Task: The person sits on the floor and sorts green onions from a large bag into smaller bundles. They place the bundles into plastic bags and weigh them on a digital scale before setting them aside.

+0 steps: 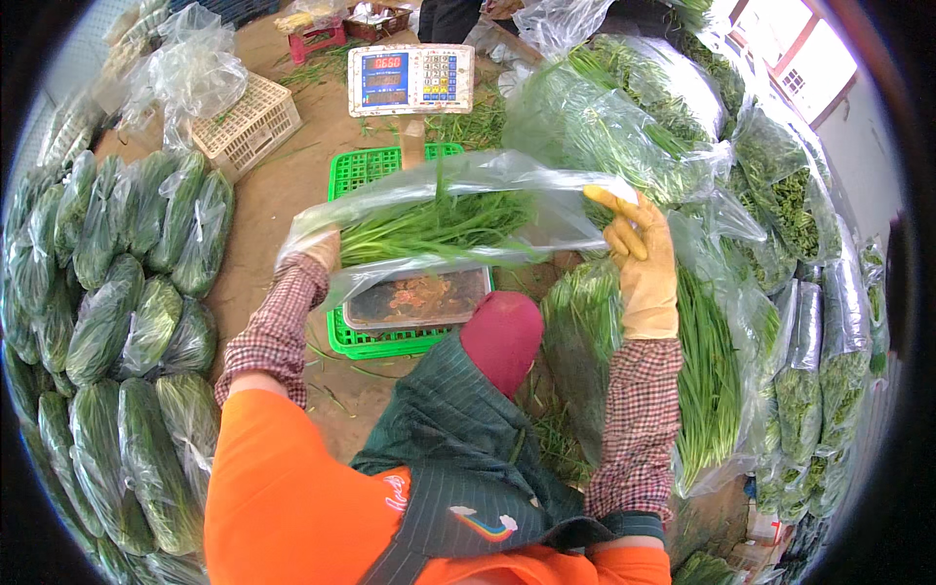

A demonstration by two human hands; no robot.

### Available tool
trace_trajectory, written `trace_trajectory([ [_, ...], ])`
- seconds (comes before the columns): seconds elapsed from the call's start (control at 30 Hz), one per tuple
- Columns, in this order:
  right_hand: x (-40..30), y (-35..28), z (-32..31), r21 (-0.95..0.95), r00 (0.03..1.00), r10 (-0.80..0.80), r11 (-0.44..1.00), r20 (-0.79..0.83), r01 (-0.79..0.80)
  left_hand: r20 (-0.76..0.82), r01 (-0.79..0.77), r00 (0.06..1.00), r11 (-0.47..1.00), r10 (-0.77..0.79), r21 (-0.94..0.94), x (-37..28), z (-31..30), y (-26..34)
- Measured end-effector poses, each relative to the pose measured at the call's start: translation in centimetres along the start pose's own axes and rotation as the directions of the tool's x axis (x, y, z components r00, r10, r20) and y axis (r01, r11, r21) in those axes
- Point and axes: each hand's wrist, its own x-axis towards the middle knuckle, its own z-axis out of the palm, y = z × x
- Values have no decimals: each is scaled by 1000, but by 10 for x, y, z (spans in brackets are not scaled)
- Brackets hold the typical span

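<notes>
A long clear plastic bag stretches between my hands, with a bundle of thin leafy greens lying lengthwise in it. At the stem end, my left hand is closed around the greens, its fingers partly hidden by plastic. My right hand, in a yellow glove, grips the bag's other end near the rim. Below the bag is the scale's metal pan, soiled with brown residue, on a green plastic crate. The digital scale display stands beyond, its digits lit.
Bagged green vegetables are stacked in rows at left. Loose long greens lie in an opened bag by my right arm, with more large bags behind. A cream plastic crate and a red stool stand farther back.
</notes>
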Motion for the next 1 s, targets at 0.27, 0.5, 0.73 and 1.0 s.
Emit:
trace_trajectory([
  [0.27, 10, -47, 47, -612, 999, -37, 791, -11, 23, 302, -95, 953, 972, 27, 215, -13, -175, -31],
  [0.5, 37, -68, 36, -432, 953, -296, 852, 68, 295, 272, -43, 962, 984, -5, 171, 22, -257, 2],
  [0.73, -95, -57, -23, -759, 967, -248, 639, -56, 120, 540, 109, 830, 990, -141, 91, 35, -234, 13],
  [1.0, -416, -20, -247, -604, 584, -184, 77, -791, -794, -17, -735, 675, 670, 738, -106, -55, -200, 189],
])
